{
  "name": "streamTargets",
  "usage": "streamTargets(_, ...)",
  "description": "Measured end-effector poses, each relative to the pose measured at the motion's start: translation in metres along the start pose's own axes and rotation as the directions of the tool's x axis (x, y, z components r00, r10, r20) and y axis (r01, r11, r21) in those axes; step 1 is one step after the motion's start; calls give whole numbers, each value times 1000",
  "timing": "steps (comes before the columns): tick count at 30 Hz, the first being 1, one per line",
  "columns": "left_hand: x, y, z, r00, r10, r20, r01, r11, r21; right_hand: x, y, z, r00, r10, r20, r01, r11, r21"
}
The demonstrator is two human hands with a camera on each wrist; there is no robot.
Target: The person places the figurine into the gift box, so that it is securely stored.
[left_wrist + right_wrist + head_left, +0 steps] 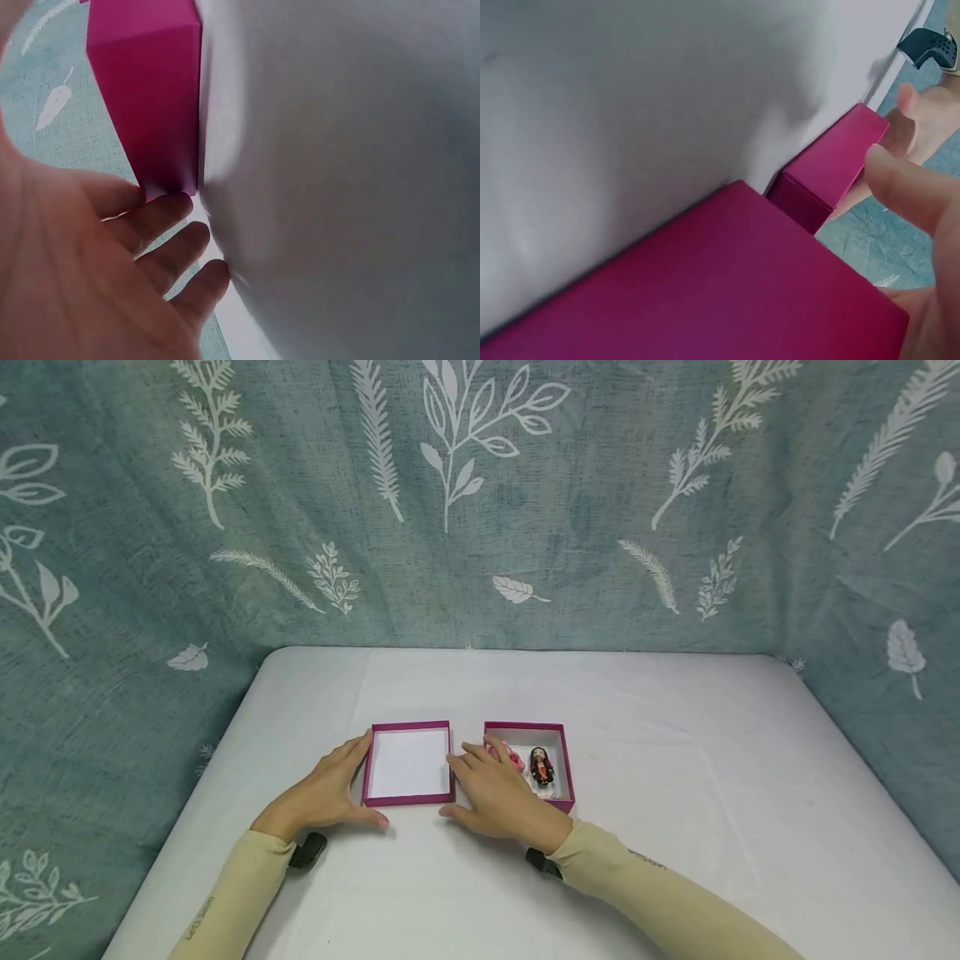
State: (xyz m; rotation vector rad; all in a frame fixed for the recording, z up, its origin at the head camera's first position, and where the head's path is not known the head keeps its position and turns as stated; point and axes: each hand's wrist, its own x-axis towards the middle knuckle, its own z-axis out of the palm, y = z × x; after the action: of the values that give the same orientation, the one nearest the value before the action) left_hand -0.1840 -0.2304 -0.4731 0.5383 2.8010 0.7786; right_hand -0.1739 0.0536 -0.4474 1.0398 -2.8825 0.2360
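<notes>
A shallow magenta box part (410,798), perhaps a lid, lies open side up on the table, its white inside showing. Along its left side my left hand (326,787) spreads, fingertips touching the wall in the left wrist view. To the right stands a magenta box (567,764) holding a small dark-haired doll figure (541,767) and a pink item (516,757) partly hidden by my fingers. My right hand (498,795) reaches between the two, over the box's left edge, with fingers extended. One of its fingertips is at the box part's right wall; whether it touches is unclear.
A white cloth covers the table (675,860). Behind and at both sides hangs a green-blue curtain (450,585) with white leaf prints. Dark wrist devices (308,851) sit under both wrists.
</notes>
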Motion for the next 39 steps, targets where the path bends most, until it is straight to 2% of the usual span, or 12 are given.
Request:
streamTargets(7,0,-3,3,1000,-2,2,2,1000,1,5,-2,0,999,40,22,-39,998,-46)
streamTargets(21,3,-2,6,999,18,-36,-18,1000,-1,12,-1,-1,1000,10,17,-9,999,-52)
streamTargets(33,3,-3,6,998,29,-53,-30,1000,-6,17,-4,0,996,73,44,-69,993,-91)
streamTargets(39,3,-2,5,997,38,-67,-39,999,-6,19,-3,1,996,75,49,-70,993,-95)
